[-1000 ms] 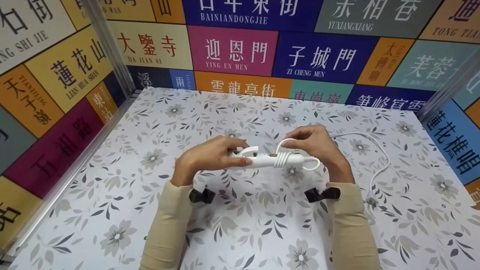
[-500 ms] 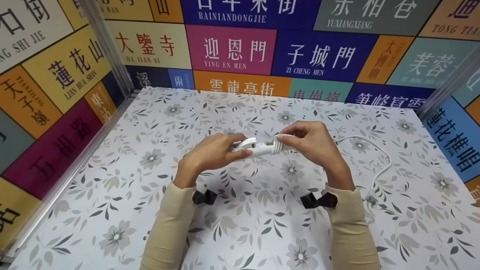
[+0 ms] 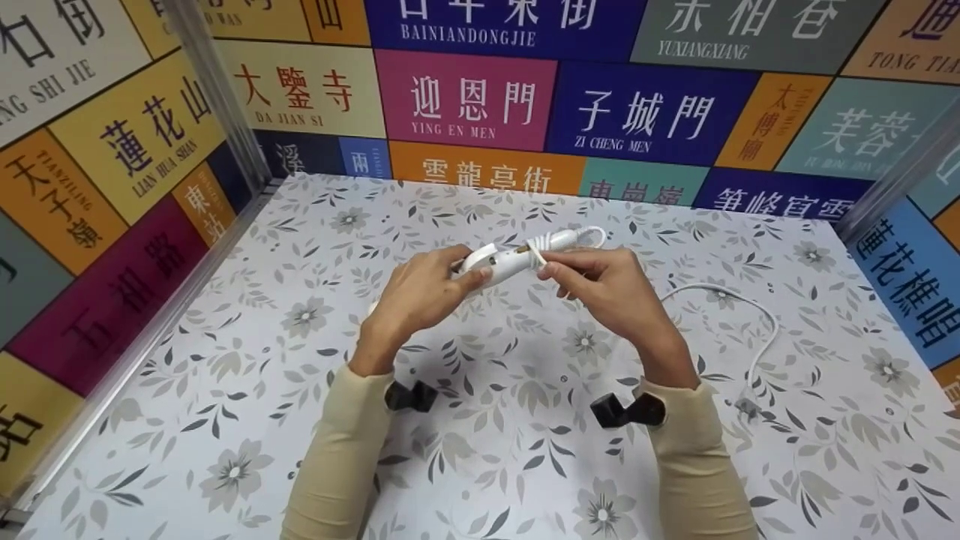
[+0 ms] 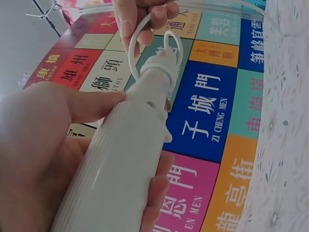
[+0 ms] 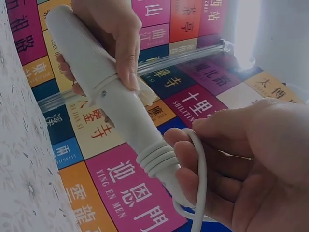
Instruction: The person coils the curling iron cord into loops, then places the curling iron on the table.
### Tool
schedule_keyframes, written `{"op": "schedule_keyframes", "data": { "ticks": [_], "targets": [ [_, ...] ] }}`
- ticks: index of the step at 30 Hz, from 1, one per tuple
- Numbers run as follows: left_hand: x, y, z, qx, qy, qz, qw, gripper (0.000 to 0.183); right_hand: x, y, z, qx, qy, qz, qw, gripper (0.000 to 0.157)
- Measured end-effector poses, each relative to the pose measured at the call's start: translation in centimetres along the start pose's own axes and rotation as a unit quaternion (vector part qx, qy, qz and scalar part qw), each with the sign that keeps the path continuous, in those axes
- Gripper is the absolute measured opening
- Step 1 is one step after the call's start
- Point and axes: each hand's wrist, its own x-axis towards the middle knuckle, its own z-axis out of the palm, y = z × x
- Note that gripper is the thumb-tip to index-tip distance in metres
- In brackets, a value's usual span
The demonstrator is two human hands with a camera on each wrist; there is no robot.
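A white hair curling iron (image 3: 510,266) with a lever is held above the table in my left hand (image 3: 420,292), fingers round its body. Several turns of its white cord (image 5: 157,158) lie wound near the cord end. My right hand (image 3: 615,289) pinches the cord between thumb and fingertips, just beside these turns. In the right wrist view, the pinched cord (image 5: 202,179) loops over the fingers. The left wrist view shows the ribbed body (image 4: 116,154) lying along my palm, tilted with its cord end up and away.
The free length of cord (image 3: 765,311) trails over the table to the right, ending at a plug (image 3: 747,409). A white cloth with a grey flower pattern (image 3: 247,390) covers the table. Panels with printed signs (image 3: 465,101) stand along the back and both sides.
The curling iron has risen and tilted, its cord end now pointing up and away. My right hand, first above the iron, has carried the cord over it and down to the near side.
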Motion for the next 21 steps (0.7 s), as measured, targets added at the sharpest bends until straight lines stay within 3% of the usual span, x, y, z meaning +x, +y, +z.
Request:
{"op": "schedule_keyframes", "data": {
  "ticks": [4, 12, 21],
  "targets": [
    [0.0, 0.0, -0.2, -0.021, 0.010, -0.019, 0.9995, 0.040, 0.1, 0.1, 0.2, 0.010, -0.004, -0.003, 1.000, 0.023],
    [-0.1, 0.2, -0.6, -0.076, 0.033, -0.015, 0.9964, 0.034, 0.5, 1.2, 0.2, 0.064, -0.025, -0.004, 0.998, 0.023],
    [-0.2, 0.3, -1.2, -0.147, 0.049, -0.029, 0.9875, 0.032, 1.5, 4.3, 0.3, 0.138, -0.129, 0.031, 0.982, 0.028]
  ]
}}
